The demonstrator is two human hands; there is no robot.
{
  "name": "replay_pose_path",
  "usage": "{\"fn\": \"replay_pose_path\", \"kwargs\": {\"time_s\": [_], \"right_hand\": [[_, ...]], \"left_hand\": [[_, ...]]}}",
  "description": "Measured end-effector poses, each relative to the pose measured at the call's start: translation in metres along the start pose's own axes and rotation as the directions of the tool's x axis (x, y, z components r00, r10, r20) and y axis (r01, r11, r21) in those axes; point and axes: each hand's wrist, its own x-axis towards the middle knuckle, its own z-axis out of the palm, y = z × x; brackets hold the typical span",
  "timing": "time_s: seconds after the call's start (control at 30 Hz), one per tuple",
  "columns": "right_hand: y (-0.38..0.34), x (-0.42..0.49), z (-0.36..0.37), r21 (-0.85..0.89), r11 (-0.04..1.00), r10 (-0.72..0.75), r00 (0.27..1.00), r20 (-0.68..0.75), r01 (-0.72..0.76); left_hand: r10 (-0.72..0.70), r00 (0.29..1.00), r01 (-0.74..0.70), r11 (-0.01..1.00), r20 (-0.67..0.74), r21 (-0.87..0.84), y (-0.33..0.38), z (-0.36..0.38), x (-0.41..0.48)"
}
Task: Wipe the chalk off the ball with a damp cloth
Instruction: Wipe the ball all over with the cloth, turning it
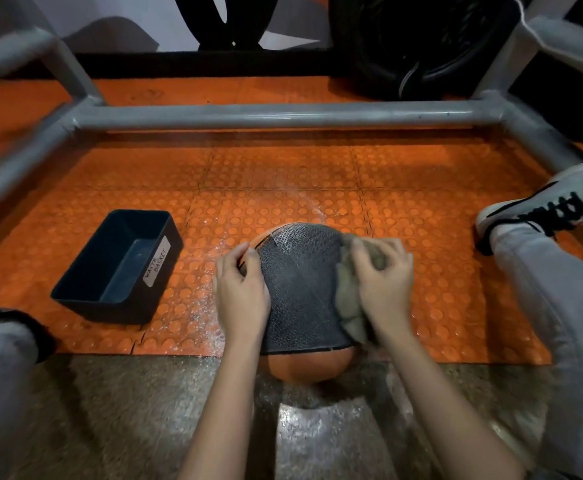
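The ball (300,282) rests on the floor with a bin (117,268) near its left. To wipe well, the cloth (349,299) should probably press firmly and sweep across the textured panel while the ball is kept from rolling. The right hand (383,275) grips the bunched cloth against the ball's right side, and the left hand (241,285) cups its left side, fingers curled round it.

The ball (300,289) is orange, with a wide dark-grey band finely patterned in what look like tiny triangles. The cloth (349,299) is a dull olive-grey. The floor mat (283,174) is bright orange, studded with rows of round dots and flecked with white. The waste basket (117,311) is black, its label (157,261) white with dark lettering. The pipe frame (283,114) is grey. The shoe (560,188) is white with black laces.
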Motion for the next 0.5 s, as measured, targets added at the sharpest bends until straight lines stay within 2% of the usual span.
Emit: {"fn": "replay_pose_path", "kwargs": {"time_s": [0.07,0.13,0.23,0.27,0.33,0.4,0.43,0.5], "right_hand": [[0.018,0.014,-0.005,0.157,0.954,0.255,0.966,0.031,-0.257],[0.023,0.019,-0.008,0.18,0.912,0.359,0.929,0.088,-0.369],[0.004,0.02,-0.004,0.174,0.915,0.352,0.931,0.099,-0.364],[-0.008,0.019,-0.001,0.142,0.942,0.291,0.952,0.099,-0.303],[-0.033,0.011,0.004,-0.027,0.991,0.133,0.978,0.16,-0.131],[-0.057,0.001,0.005,-0.174,0.984,0.084,0.955,0.283,-0.035],[-0.066,-0.001,0.007,-0.19,0.981,0.108,0.932,0.347,-0.043],[-0.078,-0.001,0.007,-0.118,0.975,0.224,0.862,0.455,-0.191]], "left_hand": [[-0.005,1.0,0.005,0.998,-0.008,0.056,0.002,0.002,-0.002],[-0.013,1.0,0.013,0.997,-0.004,0.082,0.004,0.003,-0.005],[-0.03,1.0,0.031,0.996,-0.005,0.086,0.009,0.002,-0.009],[-0.029,1.0,0.029,0.997,-0.006,0.071,0.012,0.002,-0.01],[-0.027,1.0,0.027,1.0,0.002,0.011,0.014,0.001,-0.014],[-0.023,0.998,0.027,0.997,0.05,-0.079,0.013,-0.001,-0.015],[-0.024,0.994,0.039,0.989,0.104,-0.139,0.014,-0.004,-0.014],[-0.016,0.974,0.061,0.979,0.224,-0.194,0.017,-0.009,-0.014]]}}
